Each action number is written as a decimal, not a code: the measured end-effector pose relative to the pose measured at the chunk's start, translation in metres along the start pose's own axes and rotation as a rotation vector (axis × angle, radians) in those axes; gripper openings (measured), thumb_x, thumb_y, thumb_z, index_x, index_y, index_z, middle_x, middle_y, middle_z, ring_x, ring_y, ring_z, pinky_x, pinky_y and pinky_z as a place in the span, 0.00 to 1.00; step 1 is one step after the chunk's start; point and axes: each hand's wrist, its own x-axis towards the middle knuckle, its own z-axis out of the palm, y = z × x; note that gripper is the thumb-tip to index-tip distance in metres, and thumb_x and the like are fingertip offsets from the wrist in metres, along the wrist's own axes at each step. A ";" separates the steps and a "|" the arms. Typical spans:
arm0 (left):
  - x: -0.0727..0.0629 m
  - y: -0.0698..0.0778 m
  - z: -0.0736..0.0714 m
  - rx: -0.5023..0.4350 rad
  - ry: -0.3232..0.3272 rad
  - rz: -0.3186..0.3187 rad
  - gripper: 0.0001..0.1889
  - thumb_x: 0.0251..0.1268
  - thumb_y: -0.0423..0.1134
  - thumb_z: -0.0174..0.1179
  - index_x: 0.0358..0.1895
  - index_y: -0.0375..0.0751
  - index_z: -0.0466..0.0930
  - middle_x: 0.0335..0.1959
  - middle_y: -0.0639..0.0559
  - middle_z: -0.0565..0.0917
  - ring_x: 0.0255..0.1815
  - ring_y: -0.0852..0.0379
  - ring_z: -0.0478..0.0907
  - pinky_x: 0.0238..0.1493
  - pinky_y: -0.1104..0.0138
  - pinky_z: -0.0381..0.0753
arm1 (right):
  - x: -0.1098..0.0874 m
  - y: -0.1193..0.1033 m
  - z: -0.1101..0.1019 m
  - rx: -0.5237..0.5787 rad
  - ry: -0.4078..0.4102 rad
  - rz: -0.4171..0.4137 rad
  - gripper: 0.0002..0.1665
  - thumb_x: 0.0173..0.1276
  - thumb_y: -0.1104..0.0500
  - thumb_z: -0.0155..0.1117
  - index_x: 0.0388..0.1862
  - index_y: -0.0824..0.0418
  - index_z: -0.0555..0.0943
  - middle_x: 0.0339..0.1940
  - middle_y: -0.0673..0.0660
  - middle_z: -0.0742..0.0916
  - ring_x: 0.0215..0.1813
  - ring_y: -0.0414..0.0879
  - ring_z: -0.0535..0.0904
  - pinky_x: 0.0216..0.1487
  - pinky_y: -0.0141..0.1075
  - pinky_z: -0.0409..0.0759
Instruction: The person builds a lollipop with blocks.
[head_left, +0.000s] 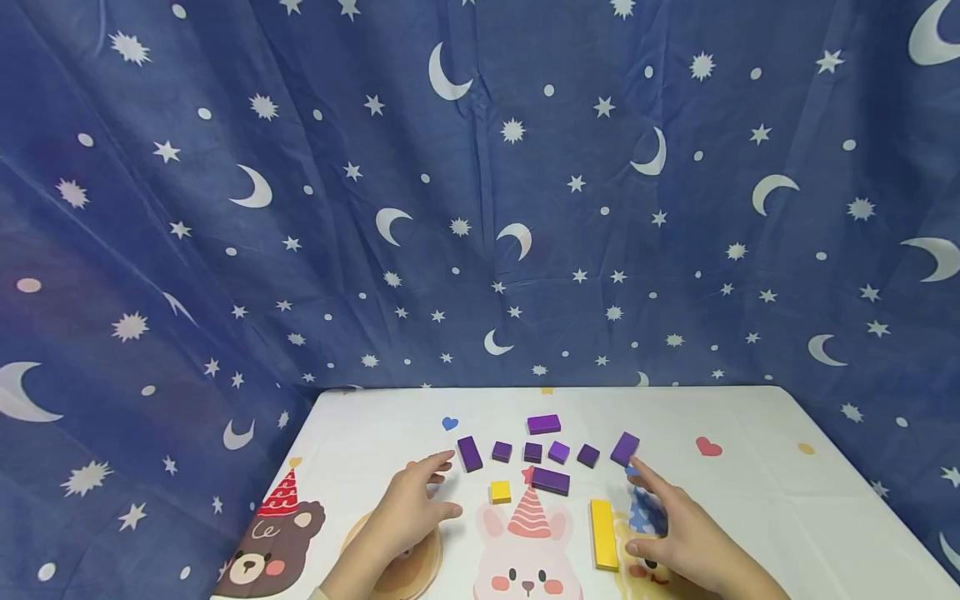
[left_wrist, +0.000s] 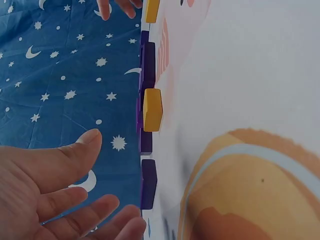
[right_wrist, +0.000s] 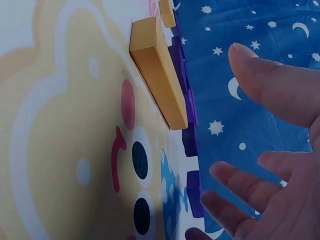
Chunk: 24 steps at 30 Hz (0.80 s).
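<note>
My left hand hovers at the left, fingers spread and holding nothing, nearest to a dark purple oblong block. On the other side, my right hand is likewise relaxed with nothing in it. It lies between a long yellow block and a tilted purple block. A small yellow cube sits between the hands. Behind it runs a row of small purple cubes, among them a dark cube and a brighter cube. One purple oblong lies behind this row, another purple oblong in front.
The white tablecloth carries printed figures: a bear, a rabbit and hearts. A blue curtain with moons and stars hangs behind the table's far edge and along its left side.
</note>
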 end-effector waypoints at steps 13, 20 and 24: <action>0.009 -0.006 0.005 -0.161 -0.057 0.010 0.36 0.61 0.35 0.78 0.74 0.38 0.76 0.55 0.45 0.89 0.52 0.52 0.88 0.52 0.64 0.88 | 0.006 -0.007 0.008 0.017 -0.012 0.057 0.68 0.47 0.44 0.92 0.85 0.49 0.65 0.62 0.48 0.86 0.65 0.50 0.78 0.74 0.65 0.73; 0.016 -0.005 0.011 -0.245 -0.090 -0.004 0.29 0.64 0.32 0.75 0.69 0.34 0.80 0.45 0.47 0.87 0.42 0.58 0.86 0.42 0.72 0.86 | 0.009 -0.010 0.012 -0.013 -0.029 0.080 0.62 0.44 0.43 0.92 0.79 0.52 0.73 0.56 0.45 0.84 0.60 0.47 0.76 0.72 0.62 0.75; 0.020 -0.003 0.015 -0.273 -0.102 -0.018 0.28 0.63 0.32 0.75 0.67 0.34 0.81 0.44 0.49 0.87 0.40 0.60 0.85 0.38 0.72 0.86 | 0.009 -0.010 0.013 -0.029 -0.040 0.057 0.61 0.44 0.44 0.93 0.77 0.52 0.75 0.54 0.43 0.84 0.60 0.46 0.75 0.71 0.61 0.75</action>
